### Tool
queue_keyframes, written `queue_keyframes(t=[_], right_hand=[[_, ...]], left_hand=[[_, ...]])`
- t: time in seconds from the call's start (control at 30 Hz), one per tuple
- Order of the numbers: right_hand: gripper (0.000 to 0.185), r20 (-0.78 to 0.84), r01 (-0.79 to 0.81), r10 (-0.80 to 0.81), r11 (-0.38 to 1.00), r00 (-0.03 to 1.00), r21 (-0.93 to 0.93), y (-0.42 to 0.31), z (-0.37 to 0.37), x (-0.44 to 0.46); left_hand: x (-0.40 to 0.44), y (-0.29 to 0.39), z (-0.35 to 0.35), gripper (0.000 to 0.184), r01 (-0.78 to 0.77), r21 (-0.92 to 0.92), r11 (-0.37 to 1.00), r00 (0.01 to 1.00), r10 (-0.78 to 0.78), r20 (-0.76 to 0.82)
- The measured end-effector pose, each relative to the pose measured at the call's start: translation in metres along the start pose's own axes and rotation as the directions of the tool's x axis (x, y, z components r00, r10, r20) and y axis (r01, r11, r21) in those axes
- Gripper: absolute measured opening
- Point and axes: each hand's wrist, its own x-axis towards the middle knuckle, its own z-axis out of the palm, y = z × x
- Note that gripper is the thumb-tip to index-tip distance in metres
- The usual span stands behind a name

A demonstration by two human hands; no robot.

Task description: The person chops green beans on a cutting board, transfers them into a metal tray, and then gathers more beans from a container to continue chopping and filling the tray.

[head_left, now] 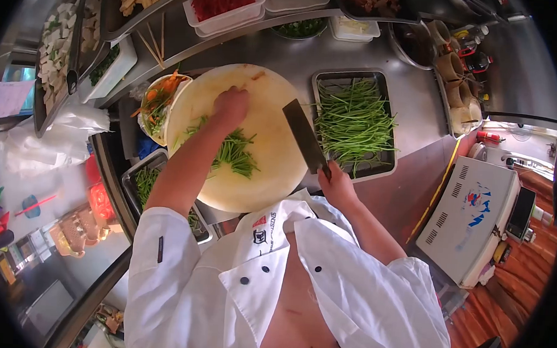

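Observation:
My right hand [338, 185] grips the handle of a cleaver [303, 134], its broad dark blade slanting over the right edge of the round cutting board [277, 97]. Over the board's upper middle, my left hand [232, 104] is closed with curled fingers; whatever is in them, if anything, is hidden. Cut green stalks [238, 155] lie in a pile on the board, partly behind my left forearm. To the right, long thin green stalks [355, 118] fill a metal tray [391, 163]. A small orange scrap [258, 75] lies near the board's far edge.
Left of the board stands a bowl of orange and green scraps [158, 103]. Below it, a second tray [128, 181] holds cut greens, partly under my left arm. A raised shelf [236, 36] at the back carries a white tub [258, 10] of red food.

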Motion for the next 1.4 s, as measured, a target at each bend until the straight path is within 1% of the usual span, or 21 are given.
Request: queue_keyframes(t=[0.07, 0.13, 0.17, 0.23, 0.27, 0.33, 0.37, 0.4, 0.47, 0.53, 0.6, 0.63, 0.67, 0.73, 0.87, 0.93, 1.03, 1.17, 1.27, 1.33, 1.4], right_hand=[[0.026, 0.013, -0.008, 0.008, 0.999, 1.0, 0.042, 0.019, 0.008, 0.002], [0.026, 0.107, -0.082, 0.056, 0.961, 0.993, 0.263, 0.041, 0.014, 0.005], [0.026, 0.11, -0.084, 0.057, 0.96, 0.992, 0.266, 0.04, 0.011, 0.004], [0.023, 0.27, -0.313, 0.215, 0.858, 0.939, 0.408, 0.033, 0.002, 0.003], [0.023, 0.275, -0.313, 0.212, 0.859, 0.938, 0.405, 0.031, -0.001, 0.003], [0.019, 0.322, -0.351, 0.221, 0.831, 0.92, 0.432, 0.029, -0.005, 0.003], [0.019, 0.323, -0.349, 0.219, 0.833, 0.921, 0.43, 0.032, -0.003, 0.002], [0.018, 0.318, -0.335, 0.203, 0.831, 0.926, 0.445, 0.036, 0.001, 0.004], [0.018, 0.311, -0.32, 0.187, 0.828, 0.932, 0.461, 0.043, 0.006, 0.009], [0.018, 0.306, -0.307, 0.189, 0.861, 0.933, 0.405, 0.048, 0.009, 0.011], [0.021, 0.279, -0.284, 0.179, 0.871, 0.944, 0.402, 0.046, 0.009, 0.009], [0.025, 0.256, -0.256, 0.162, 0.882, 0.953, 0.395, 0.043, 0.009, 0.009], [0.025, 0.253, -0.259, 0.167, 0.882, 0.953, 0.393, 0.035, 0.004, 0.008], [0.025, 0.316, -0.362, 0.255, 0.865, 0.914, 0.348, 0.017, -0.008, 0.005], [0.024, 0.321, -0.375, 0.271, 0.867, 0.907, 0.328, 0.016, -0.008, 0.004], [0.024, 0.343, -0.382, 0.262, 0.856, 0.902, 0.349, 0.011, -0.011, 0.002], [0.025, 0.332, -0.358, 0.246, 0.871, 0.911, 0.335, 0.014, -0.007, -0.001], [0.025, 0.354, -0.388, 0.267, 0.857, 0.896, 0.338, 0.02, -0.005, 0.0], [0.025, 0.337, -0.347, 0.236, 0.88, 0.912, 0.323, 0.023, -0.004, 0.002], [0.026, 0.361, -0.386, 0.269, 0.87, 0.893, 0.307, 0.013, -0.01, 0.001], [0.026, 0.35, -0.385, 0.275, 0.874, 0.895, 0.297, 0.012, -0.01, 0.001]], left_hand=[[-0.01, -0.025, 0.0, 0.018, -0.022, 0.007, 1.0, 1.0, 0.022, -0.013], [-0.024, -0.061, -0.011, 0.018, 0.069, -0.188, 0.98, 0.981, -0.101, -0.167], [-0.031, -0.083, -0.021, 0.018, 0.144, -0.194, 0.97, 0.969, -0.178, -0.17], [-0.045, -0.142, -0.03, 0.023, 0.292, -0.262, 0.92, 0.917, -0.347, -0.197], [-0.053, -0.177, -0.03, 0.026, 0.359, -0.322, 0.876, 0.873, -0.438, -0.217], [-0.07, -0.238, -0.031, 0.029, 0.431, -0.498, 0.753, 0.812, -0.564, -0.148], [-0.08, -0.257, -0.025, 0.029, 0.433, -0.499, 0.751, 0.81, -0.567, -0.15], [-0.09, -0.271, -0.015, 0.028, 0.412, -0.529, 0.742, 0.789, -0.581, -0.199], [-0.105, -0.259, -0.019, 0.028, 0.387, -0.557, 0.734, 0.766, -0.593, -0.248], [-0.113, -0.182, -0.043, 0.021, 0.389, -0.308, 0.868, 0.814, -0.48, -0.327], [-0.114, -0.124, -0.019, 0.013, 0.074, -0.341, 0.937, 0.862, -0.232, -0.451], [-0.12, -0.09, -0.013, 0.006, -0.02, -0.445, 0.896, 0.92, -0.157, -0.359], [-0.12, -0.056, -0.001, 0.005, -0.281, -0.365, 0.888, 0.851, 0.054, -0.523], [-0.126, 0.01, -0.015, 0.005, -0.303, -0.281, 0.911, 0.923, 0.206, -0.325], [-0.115, 0.033, 0.026, 0.008, -0.326, -0.201, 0.924, 0.899, 0.237, -0.369], [-0.113, 0.033, 0.025, 0.012, -0.17, -0.175, 0.97, 0.943, 0.109, -0.315], [-0.114, 0.034, 0.016, 0.013, -0.114, -0.201, 0.973, 0.963, 0.059, -0.261], [-0.109, 0.035, 0.014, 0.014, -0.128, -0.174, 0.976, 0.965, 0.083, -0.248], [-0.106, 0.033, 0.016, 0.014, -0.143, -0.15, 0.978, 0.967, 0.105, -0.234], [-0.105, 0.033, 0.019, 0.012, -0.187, -0.098, 0.977, 0.966, 0.165, -0.2], [-0.103, 0.033, 0.02, 0.012, -0.217, -0.121, 0.969, 0.959, 0.189, -0.211]])
